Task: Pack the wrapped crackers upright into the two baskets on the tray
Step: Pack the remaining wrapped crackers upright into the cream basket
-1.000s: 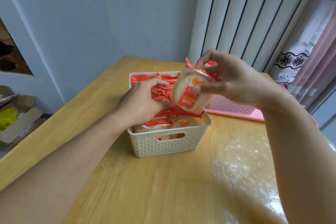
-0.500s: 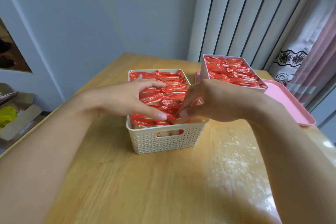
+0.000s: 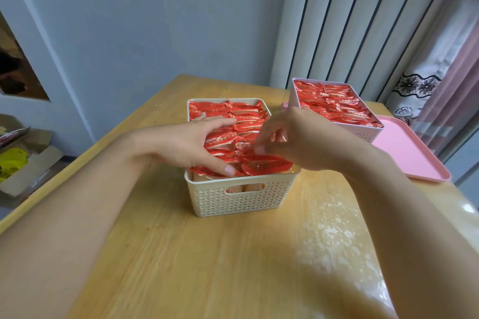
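The last cracker pack (image 3: 267, 167) is now down at the cream basket (image 3: 241, 197)'s near edge (looks full); left hand (image 3: 186, 146) spread flat on the packs, right hand (image 3: 298, 142) blurred, grip unclear.

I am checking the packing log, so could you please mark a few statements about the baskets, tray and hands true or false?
1. The cream basket stands on the pink tray. False: it stands on the wooden table.
2. The pink basket is full of red-wrapped crackers. True.
3. The left hand rests on crackers in the cream basket. True.
4. The right hand is lifting a cracker high above the table. False: it is low over the cream basket.
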Demonstrator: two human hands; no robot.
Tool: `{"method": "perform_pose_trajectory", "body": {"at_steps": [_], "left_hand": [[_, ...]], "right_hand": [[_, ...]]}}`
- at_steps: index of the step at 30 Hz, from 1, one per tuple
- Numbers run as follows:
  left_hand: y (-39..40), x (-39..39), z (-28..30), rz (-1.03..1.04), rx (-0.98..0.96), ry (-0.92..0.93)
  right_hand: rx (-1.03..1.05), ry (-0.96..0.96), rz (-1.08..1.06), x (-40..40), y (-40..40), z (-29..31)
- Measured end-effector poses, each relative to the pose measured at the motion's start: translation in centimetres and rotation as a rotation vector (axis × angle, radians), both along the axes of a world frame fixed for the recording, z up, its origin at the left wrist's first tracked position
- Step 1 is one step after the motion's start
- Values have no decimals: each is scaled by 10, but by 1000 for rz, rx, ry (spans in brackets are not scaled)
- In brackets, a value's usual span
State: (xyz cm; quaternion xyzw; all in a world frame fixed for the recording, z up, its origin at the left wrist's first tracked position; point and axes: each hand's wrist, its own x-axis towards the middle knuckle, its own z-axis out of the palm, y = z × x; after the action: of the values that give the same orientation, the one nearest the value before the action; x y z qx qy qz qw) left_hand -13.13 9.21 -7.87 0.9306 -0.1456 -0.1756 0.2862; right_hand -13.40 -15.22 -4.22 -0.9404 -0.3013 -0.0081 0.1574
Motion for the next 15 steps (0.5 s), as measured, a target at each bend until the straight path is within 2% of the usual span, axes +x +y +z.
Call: {"method": "perform_pose_trajectory", "body": {"at_steps": [2,4,7,10,11,13,15], "left_hand": [[-2,0,0,69,-112,53],[-10,-4,1,127,-144,50],[-22,-10,-2,151,7,-88],[-26,-12,-12,205,85,-176],[-26,-12,-13,233,75,-195],[-26,-10,-16,303,-31,-233],[-26,-12,-14,435,-298,-217]], "right_hand": [[-6,-30,-15,1,3,-2],[-139,99,2,-6,5,-2],[-256,262,31,-22,5,0],[-282,268,22,-31,9,5],[-240,233,5,-33,12,8],[-25,95,-124,-23,14,9],[178,-11,-273,-5,11,4]]}}
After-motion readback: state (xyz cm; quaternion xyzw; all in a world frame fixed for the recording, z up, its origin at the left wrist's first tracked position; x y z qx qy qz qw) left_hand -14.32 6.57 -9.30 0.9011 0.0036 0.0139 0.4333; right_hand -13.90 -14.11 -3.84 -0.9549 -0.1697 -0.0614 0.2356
